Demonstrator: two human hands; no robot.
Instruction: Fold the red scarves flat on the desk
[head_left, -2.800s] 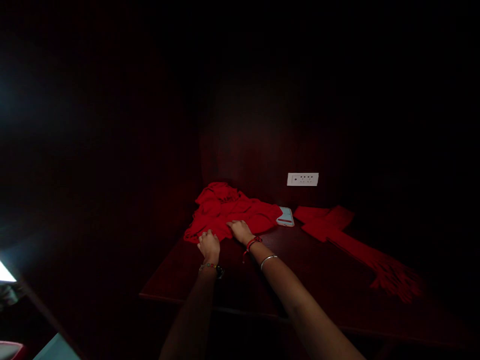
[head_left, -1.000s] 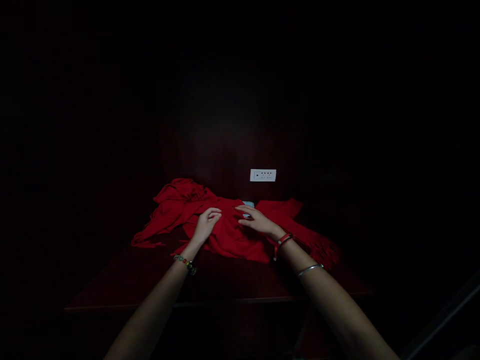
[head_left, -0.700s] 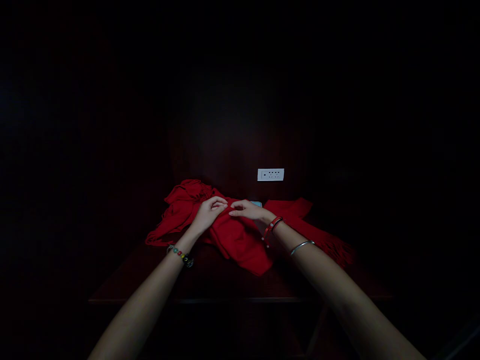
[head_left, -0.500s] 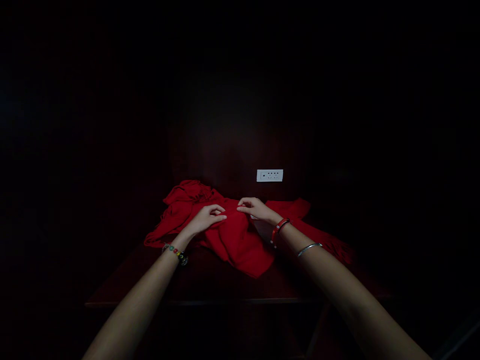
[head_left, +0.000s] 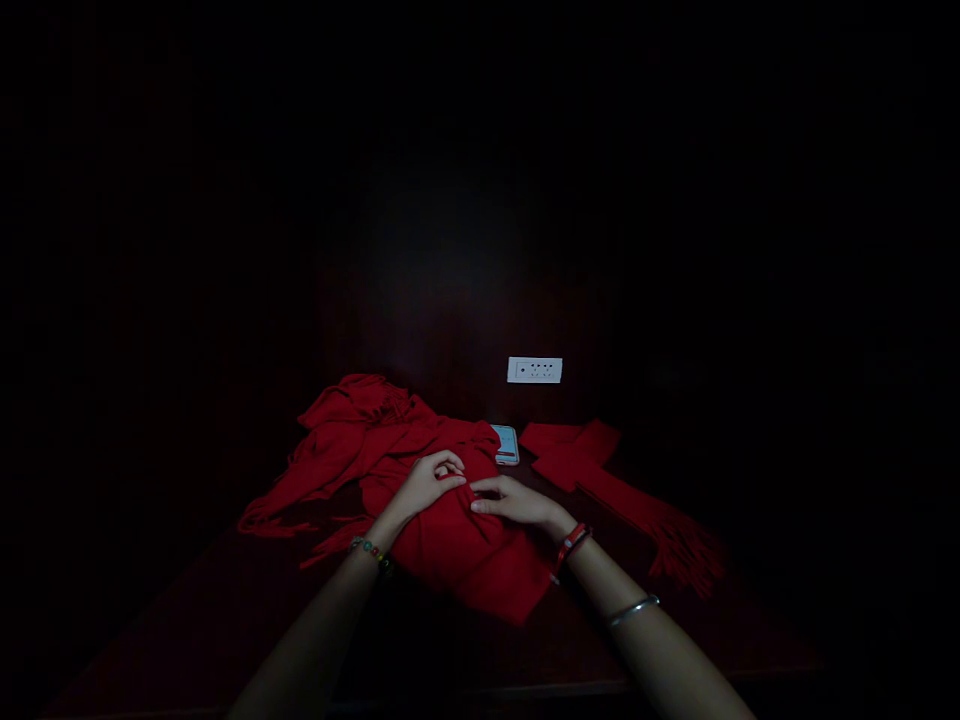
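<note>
A crumpled red scarf with fringed ends lies across the dark table, bunched toward its left side. My left hand is on the middle of the scarf, thumb and fingers pinching a fold of it. Close by on the right, my right hand holds the same gathered cloth between thumb and fingers. Under the dim light, the exact grip of the right fingertips is hard to see. Just beyond the hands, a phone with a lit screen is partly covered by the scarf.
A second stretch of red fringed cloth lies folded across itself at the right. Behind it, a white socket panel is set in the dark back wall. The table's front edge crosses the bottom. Much of the surroundings is in darkness.
Both hands have come nearer to me and closer together, drawing the scarf's middle along. The phone's screen and the folded cloth at the right now show more fully. The view has shifted slightly.
</note>
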